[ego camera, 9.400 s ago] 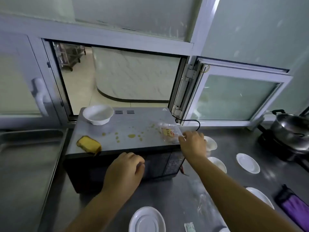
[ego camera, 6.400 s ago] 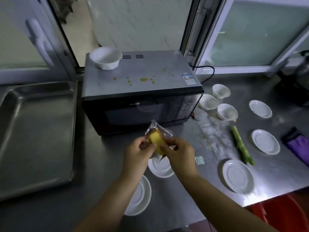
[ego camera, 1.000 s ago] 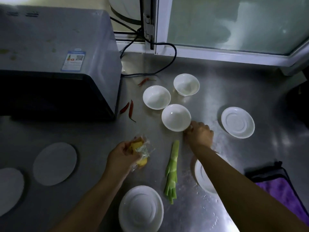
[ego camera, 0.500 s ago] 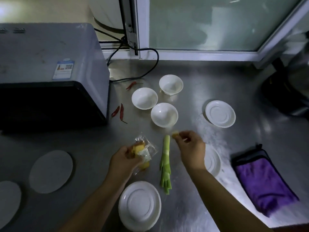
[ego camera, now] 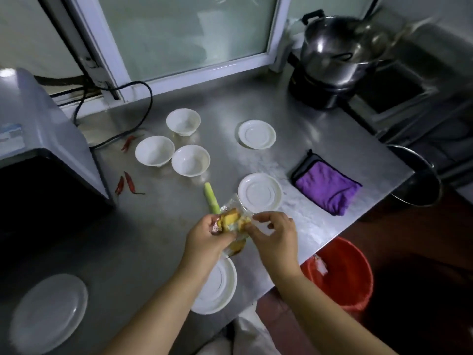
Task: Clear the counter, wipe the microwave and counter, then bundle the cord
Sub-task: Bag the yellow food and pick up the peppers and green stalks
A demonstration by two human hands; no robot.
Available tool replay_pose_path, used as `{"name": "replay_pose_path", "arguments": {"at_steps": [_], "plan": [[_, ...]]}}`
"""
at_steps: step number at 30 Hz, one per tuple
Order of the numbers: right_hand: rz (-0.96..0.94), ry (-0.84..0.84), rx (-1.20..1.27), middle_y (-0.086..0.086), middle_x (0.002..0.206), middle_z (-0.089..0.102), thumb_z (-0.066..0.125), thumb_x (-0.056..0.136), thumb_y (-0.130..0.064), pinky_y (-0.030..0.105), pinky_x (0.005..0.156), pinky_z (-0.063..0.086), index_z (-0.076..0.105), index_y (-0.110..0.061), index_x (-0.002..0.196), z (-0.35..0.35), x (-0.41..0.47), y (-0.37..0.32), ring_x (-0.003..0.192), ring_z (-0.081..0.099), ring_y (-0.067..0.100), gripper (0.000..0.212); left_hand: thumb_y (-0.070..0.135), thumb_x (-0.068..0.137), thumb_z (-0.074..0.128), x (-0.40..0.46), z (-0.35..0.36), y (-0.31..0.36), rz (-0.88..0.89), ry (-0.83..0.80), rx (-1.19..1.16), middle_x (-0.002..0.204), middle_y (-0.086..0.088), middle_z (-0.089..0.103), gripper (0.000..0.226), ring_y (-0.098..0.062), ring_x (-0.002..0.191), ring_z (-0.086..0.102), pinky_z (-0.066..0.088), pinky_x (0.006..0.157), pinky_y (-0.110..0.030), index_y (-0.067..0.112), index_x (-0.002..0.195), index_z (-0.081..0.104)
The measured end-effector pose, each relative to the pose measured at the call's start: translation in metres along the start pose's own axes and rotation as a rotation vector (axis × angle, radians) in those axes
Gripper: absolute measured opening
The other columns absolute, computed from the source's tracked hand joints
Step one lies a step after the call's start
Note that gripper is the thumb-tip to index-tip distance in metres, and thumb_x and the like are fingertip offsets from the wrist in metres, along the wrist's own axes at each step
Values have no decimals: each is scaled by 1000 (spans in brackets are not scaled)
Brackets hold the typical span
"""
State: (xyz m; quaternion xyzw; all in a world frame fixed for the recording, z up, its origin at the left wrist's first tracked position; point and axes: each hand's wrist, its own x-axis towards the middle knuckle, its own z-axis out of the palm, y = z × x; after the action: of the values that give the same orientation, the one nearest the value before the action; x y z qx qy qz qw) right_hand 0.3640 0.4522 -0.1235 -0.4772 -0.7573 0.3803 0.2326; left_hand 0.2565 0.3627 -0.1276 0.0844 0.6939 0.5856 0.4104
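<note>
- table (ego camera: 320,228): dishes, chillies and green stalk (ego camera: 212,198) remain (clearing unfinished)
- right hand (ego camera: 275,239): has brought its picked-up crumb to the wrapper
- left hand (ego camera: 207,239): still grips wrapped cake (ego camera: 234,222), near edge, left of red bin (ego camera: 343,272)

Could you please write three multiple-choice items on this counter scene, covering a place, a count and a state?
1. Where does the folded purple cloth lie?
A. on the microwave
B. on the steel counter, right of the plates
C. in the bucket

2. How many small white bowls stand together?
A. two
B. three
C. five

3. What is the clear-wrapped yellow cake doing?
A. lying on a plate
B. held by the left hand and right hand
C. sitting in a bowl

Key: 1 B, cloth beside plates; 2 B, three clustered; 3 B, both hands' fingers pinch it.
</note>
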Motion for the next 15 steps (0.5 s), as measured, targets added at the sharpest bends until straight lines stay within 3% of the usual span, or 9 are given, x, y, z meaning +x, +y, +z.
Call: {"name": "replay_pose_path", "arguments": {"at_steps": [3,6,10,13,15], "plan": [[103,5,41,-10,106,57,77,76,-25,17,85,40,59,-22,110,-35,-12,21,98,50,7,39,22,58,77,-7,31,-6,2,-141,94,88,-7,72,41,-25,85,69,55,80,-43,16,97,65],[232,-62,231,-10,99,61,72,80,-17,5,72,43,54,-26,114,-76,-25,43,90,58,0,39,10,67,76,-15,69,-12,39,-267,241,79,-1,72,27,-14,73,69,55,68,-29,16,91,65],[374,22,311,-6,83,68,68,80,-10,14,64,51,61,-35,93,-123,-47,82,76,65,1,29,5,66,76,-31,127,-24,38,-414,345,80,-1,72,27,-14,74,69,55,68,-29,18,87,64],[481,139,305,1,81,70,68,77,-10,31,69,54,66,-24,84,-150,-58,117,78,66,17,16,1,64,76,-36,174,-39,31,-494,405,80,-1,71,32,-11,70,66,53,65,-25,19,86,63],[540,231,344,-3,70,69,69,77,-7,24,60,50,66,-18,78,-166,-64,142,67,64,11,12,3,63,75,-39,208,-52,3,-547,464,83,-5,71,31,-18,68,65,51,63,-31,19,85,62]]}}
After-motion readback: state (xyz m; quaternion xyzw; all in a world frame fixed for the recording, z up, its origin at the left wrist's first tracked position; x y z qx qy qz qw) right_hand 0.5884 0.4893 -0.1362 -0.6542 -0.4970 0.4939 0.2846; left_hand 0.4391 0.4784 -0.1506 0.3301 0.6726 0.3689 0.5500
